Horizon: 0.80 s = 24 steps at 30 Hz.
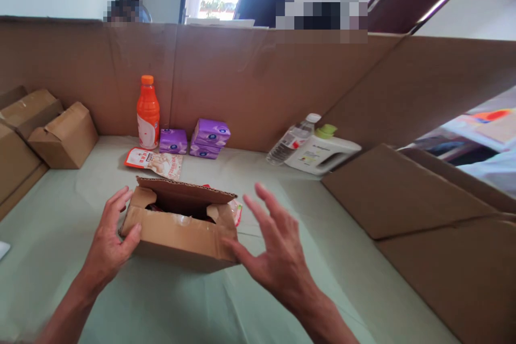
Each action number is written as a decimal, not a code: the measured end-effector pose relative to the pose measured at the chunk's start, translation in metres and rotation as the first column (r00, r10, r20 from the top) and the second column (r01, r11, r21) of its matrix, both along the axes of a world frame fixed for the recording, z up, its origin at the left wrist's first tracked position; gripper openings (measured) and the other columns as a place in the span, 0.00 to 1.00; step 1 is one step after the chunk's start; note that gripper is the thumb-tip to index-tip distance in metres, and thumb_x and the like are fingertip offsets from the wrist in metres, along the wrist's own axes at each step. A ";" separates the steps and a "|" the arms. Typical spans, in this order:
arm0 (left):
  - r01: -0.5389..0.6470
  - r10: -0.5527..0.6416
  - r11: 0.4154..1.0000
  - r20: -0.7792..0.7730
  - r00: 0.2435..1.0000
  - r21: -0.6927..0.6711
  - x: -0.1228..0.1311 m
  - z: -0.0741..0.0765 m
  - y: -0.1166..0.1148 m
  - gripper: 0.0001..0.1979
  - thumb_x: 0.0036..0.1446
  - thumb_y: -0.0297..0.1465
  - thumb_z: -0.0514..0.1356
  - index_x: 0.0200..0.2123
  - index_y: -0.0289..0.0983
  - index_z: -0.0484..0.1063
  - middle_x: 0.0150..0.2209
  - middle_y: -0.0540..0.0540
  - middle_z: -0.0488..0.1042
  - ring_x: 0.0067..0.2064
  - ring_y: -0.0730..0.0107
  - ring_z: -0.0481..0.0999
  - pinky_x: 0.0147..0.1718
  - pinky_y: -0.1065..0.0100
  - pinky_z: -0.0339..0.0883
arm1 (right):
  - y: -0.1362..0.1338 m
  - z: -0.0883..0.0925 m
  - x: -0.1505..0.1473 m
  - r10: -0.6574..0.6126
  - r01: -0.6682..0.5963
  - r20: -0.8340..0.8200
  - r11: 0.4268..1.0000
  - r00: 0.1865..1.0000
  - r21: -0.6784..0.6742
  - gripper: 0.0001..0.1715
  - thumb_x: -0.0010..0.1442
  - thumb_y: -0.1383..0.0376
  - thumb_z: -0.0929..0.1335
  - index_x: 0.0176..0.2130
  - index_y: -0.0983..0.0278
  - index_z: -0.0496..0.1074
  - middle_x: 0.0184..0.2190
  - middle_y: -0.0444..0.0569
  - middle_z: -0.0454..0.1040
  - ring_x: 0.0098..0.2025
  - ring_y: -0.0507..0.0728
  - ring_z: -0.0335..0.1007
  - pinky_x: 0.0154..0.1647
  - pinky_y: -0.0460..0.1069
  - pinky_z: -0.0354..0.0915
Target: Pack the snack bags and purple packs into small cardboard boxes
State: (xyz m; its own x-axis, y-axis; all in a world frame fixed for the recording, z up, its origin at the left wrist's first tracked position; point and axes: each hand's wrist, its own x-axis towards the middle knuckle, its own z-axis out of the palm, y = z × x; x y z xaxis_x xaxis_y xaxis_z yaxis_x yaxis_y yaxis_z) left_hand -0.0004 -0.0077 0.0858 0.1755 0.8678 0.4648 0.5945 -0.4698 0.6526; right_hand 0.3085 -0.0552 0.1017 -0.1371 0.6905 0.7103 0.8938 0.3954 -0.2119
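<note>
A small brown cardboard box (181,236) stands in front of me, its top lid raised at the far side and its small end flaps partly folded in. Something dark inside shows only through a narrow gap. My left hand (113,231) is open at the box's left end, its thumb over the near top edge and its fingers along the side. On the other end, my right hand (278,239) is open, fingers spread in the air, with the thumb by the box's right corner. Part of a red and clear packet (237,212) shows behind the box.
Behind the box lie a red-and-white food pouch (155,162), an orange bottle (148,113) and purple tissue packs (209,137). Further right are a tilted clear water bottle (292,140) and a white jug (322,153). Cardboard boxes (64,137) and cardboard walls (226,75) surround the pale green cloth (161,301).
</note>
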 end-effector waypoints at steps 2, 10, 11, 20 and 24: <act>0.013 -0.013 1.000 0.017 1.000 -0.017 0.000 0.000 0.003 0.32 0.63 0.32 0.56 0.68 0.46 0.52 0.67 0.40 0.59 0.67 0.52 0.62 0.65 0.44 0.61 | 0.008 0.007 0.004 0.056 -0.056 -0.013 0.997 0.998 -0.051 0.41 0.66 0.51 0.67 0.70 0.62 0.53 0.65 0.64 0.64 0.63 0.69 0.64 0.55 0.62 0.65; 0.221 -0.235 0.964 -0.082 0.969 -0.149 -0.014 0.005 0.017 0.24 0.63 0.35 0.55 0.62 0.43 0.66 0.72 0.38 0.48 0.72 0.47 0.53 0.67 0.44 0.53 | -0.008 -0.029 0.009 0.285 -0.263 0.041 0.924 0.958 -0.277 0.39 0.67 0.45 0.63 0.69 0.59 0.58 0.70 0.61 0.56 0.70 0.71 0.54 0.62 0.68 0.61; 0.284 -0.300 0.939 -0.055 0.952 -0.193 -0.015 0.005 0.021 0.23 0.63 0.38 0.57 0.61 0.42 0.68 0.73 0.38 0.47 0.72 0.45 0.52 0.67 0.43 0.54 | -0.013 -0.036 0.009 0.250 -0.232 0.027 0.929 0.968 -0.290 0.39 0.67 0.46 0.64 0.70 0.57 0.56 0.73 0.59 0.49 0.71 0.72 0.50 0.62 0.67 0.62; 0.290 -0.295 0.941 -0.001 0.956 -0.173 -0.035 -0.011 0.005 0.38 0.44 0.45 0.72 0.58 0.42 0.69 0.67 0.36 0.52 0.68 0.42 0.58 0.64 0.46 0.58 | 0.013 -0.051 0.005 0.346 -0.360 -0.105 0.861 0.932 -0.358 0.34 0.70 0.54 0.62 0.71 0.52 0.54 0.74 0.54 0.44 0.72 0.69 0.49 0.64 0.64 0.63; -0.093 0.092 0.996 -0.070 0.993 -0.001 -0.071 -0.017 -0.031 0.30 0.49 0.40 0.70 0.56 0.44 0.71 0.63 0.38 0.56 0.64 0.46 0.64 0.61 0.48 0.64 | 0.069 -0.050 -0.054 0.431 -0.454 -0.146 0.822 0.890 -0.344 0.30 0.72 0.56 0.61 0.69 0.52 0.57 0.73 0.54 0.51 0.71 0.64 0.54 0.65 0.63 0.62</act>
State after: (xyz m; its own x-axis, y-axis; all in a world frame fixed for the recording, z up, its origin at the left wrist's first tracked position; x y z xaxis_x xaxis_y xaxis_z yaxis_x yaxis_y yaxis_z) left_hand -0.0710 -0.0384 0.0688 0.1262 0.8839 0.4503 0.6797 -0.4077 0.6098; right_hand 0.2545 0.0140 0.0522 -0.4560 0.7727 0.4417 0.6222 0.6316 -0.4626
